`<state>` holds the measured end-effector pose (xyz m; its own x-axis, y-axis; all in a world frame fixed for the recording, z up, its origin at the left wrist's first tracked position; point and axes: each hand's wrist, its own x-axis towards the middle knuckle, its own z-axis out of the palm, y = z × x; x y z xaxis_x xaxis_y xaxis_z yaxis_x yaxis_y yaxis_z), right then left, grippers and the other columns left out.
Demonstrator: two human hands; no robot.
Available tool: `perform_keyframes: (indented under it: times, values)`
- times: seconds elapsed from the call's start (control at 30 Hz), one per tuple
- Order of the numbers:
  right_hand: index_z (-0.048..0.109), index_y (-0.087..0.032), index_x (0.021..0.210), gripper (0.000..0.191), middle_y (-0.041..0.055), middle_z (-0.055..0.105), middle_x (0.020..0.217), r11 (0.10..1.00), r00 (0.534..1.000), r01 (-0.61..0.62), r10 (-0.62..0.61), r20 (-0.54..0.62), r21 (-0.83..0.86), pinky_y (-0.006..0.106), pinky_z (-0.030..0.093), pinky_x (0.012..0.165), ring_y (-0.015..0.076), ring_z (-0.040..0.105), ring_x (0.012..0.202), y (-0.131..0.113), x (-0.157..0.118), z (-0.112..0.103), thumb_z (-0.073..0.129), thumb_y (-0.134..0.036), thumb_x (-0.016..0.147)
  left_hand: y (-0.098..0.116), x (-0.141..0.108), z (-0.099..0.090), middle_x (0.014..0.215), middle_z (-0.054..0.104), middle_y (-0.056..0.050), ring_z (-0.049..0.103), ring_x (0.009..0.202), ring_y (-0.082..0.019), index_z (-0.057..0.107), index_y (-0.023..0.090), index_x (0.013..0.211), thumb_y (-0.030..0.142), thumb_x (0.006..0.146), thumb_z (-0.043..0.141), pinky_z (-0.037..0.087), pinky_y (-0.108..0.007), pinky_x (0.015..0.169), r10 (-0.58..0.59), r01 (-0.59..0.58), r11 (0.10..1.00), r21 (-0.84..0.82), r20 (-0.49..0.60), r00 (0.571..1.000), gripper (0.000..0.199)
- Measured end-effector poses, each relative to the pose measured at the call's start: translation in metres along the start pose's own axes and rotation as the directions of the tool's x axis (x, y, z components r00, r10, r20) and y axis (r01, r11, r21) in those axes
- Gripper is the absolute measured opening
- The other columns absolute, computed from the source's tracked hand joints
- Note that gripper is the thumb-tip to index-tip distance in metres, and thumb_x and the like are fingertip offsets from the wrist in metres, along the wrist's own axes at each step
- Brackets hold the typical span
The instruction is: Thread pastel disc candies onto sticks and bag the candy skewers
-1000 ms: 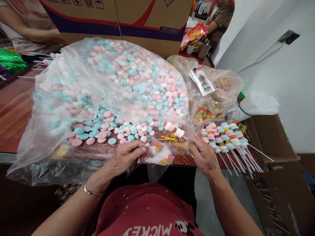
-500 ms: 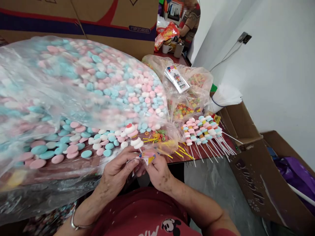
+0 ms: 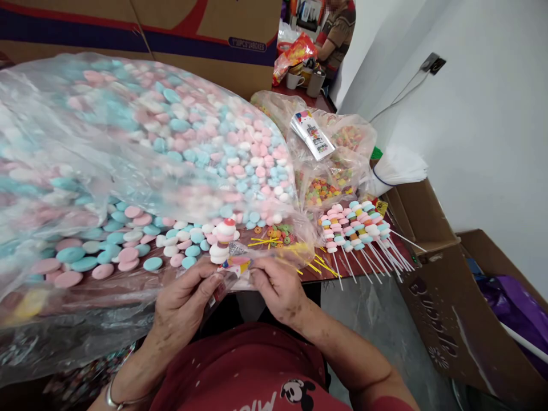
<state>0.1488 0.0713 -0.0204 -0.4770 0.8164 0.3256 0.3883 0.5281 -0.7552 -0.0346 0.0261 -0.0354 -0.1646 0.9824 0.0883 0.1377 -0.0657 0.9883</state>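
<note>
Both hands are closed in pinches on a small printed plastic bag (image 3: 240,266) in front of my body. My left hand (image 3: 188,294) grips its left side, and my right hand (image 3: 280,288) pinches its right side. Just above the left fingertips stands a marshmallow skewer (image 3: 223,238), white and pink with a red piece on top. The lower end of its stick is hidden behind the bag and fingers, so which hand bears it is unclear. Yellow twist ties (image 3: 265,242) and ring-shaped gummies (image 3: 280,234) lie just beyond the right hand.
A huge clear bag of marshmallows (image 3: 188,137) spills onto the table at left. Finished skewers (image 3: 355,225) lie at right, beside bags of gummies (image 3: 327,191) topped by printed bags (image 3: 312,135). White sticks (image 3: 400,165) and cartons (image 3: 445,308) stand farther right. A person (image 3: 340,34) sits behind.
My hands have moved apart, the left one shifting left, and the printed bag is stretched wider between them. The skewer has moved slightly left and lower, close against the bag.
</note>
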Motion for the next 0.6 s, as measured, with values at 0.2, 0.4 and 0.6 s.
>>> perform_keyframes:
  times: [0.2,0.4,0.6]
  values:
    - [0.067,-0.016,0.099,0.026,0.0105,0.072,0.095,0.830,0.964,-0.030,-0.123,-0.235,-0.557,0.033,0.048,0.083,0.0213,0.062,0.089,0.028,0.031,-0.089,0.042,-0.023,0.096,0.001,-0.003,-0.005,0.067,0.057,0.001,0.051,0.062,-0.012,0.064,0.020,0.074,0.018,0.088,0.057,0.042,-0.022,0.057,0.144,-0.149,0.987,0.067,0.078,0.987,0.016]
    - [0.069,-0.013,0.079,0.024,0.0160,0.068,0.074,0.303,0.970,-0.101,0.243,-0.026,-0.948,0.044,0.042,0.081,0.0297,0.058,0.087,0.080,0.079,-0.167,0.046,-0.009,0.084,-0.004,-0.002,-0.005,0.069,0.057,0.000,0.052,0.063,-0.012,0.064,0.019,0.077,0.014,0.088,0.055,0.042,-0.021,0.058,0.175,-0.183,0.980,0.078,0.097,0.980,0.015]
    - [0.071,-0.005,0.094,0.026,0.0251,0.071,0.094,0.209,0.826,-0.114,0.563,0.024,-0.971,0.049,0.040,0.090,0.0365,0.063,0.102,0.099,0.111,-0.163,0.048,-0.004,0.081,-0.007,-0.004,-0.010,0.067,0.056,0.001,0.051,0.062,-0.011,0.065,0.020,0.078,0.015,0.088,0.056,0.042,-0.021,0.058,0.163,-0.169,0.981,0.090,0.074,0.984,0.014]
